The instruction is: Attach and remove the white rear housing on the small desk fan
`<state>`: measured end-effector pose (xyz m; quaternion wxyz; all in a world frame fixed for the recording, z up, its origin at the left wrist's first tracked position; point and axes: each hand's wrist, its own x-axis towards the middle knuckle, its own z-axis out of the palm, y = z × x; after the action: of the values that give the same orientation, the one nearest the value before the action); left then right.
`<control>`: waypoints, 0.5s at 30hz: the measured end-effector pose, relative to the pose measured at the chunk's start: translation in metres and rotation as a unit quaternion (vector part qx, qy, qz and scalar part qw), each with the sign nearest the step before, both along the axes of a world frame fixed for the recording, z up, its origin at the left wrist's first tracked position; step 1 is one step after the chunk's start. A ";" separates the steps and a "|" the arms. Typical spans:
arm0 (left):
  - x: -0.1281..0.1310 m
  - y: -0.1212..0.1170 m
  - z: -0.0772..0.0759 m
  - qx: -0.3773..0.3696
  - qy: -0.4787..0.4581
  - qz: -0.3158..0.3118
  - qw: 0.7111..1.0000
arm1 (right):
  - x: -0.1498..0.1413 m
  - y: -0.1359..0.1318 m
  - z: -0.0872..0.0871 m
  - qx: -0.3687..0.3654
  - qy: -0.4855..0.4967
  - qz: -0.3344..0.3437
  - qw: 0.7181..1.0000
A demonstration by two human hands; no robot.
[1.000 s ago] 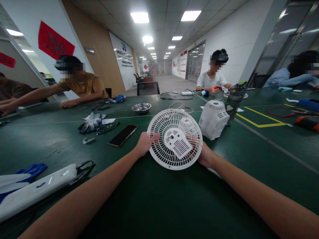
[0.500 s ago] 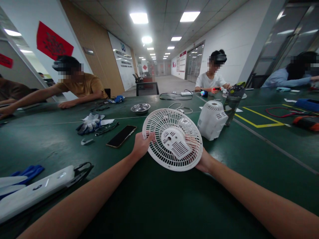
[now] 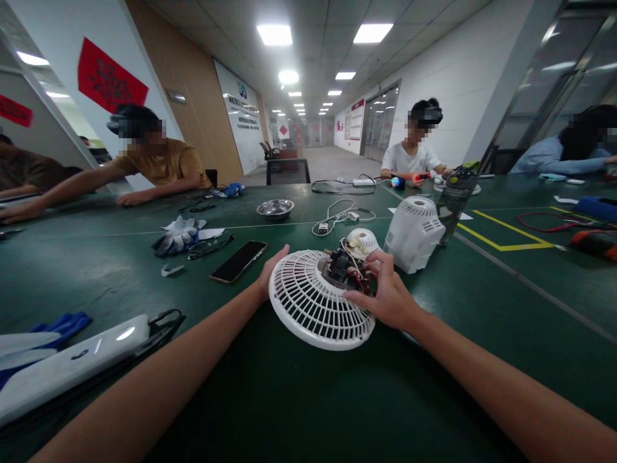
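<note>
A round white fan grille is tilted in front of me, close above the green table. On its upper side sits a dark motor with wires, and a white rounded part shows behind it. My left hand grips the grille's left rim, its fingers partly hidden behind the edge. My right hand is curled at the right side of the motor, thumb and fingers around the assembly. Just beyond my right hand stands a white plastic housing.
A smartphone, work gloves and a metal bowl lie left of centre. A white cable is behind the grille. A bottle stands right of the housing. A white device lies near left. Several people sit around the table.
The grille has turned over from its flat vented face to show the motor and wires. My right hand has moved from behind the rim onto the motor side.
</note>
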<state>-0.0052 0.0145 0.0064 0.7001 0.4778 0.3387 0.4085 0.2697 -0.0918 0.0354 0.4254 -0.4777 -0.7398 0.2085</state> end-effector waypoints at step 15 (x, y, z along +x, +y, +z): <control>0.003 0.013 -0.004 -0.147 -0.017 -0.059 0.987 | 0.018 0.016 -0.007 0.125 -0.089 0.028 0.988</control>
<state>-0.0020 0.0273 0.0021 0.7913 0.3821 0.3538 0.3205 0.2879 -0.0755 0.0286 0.4084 -0.4163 -0.8081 0.0832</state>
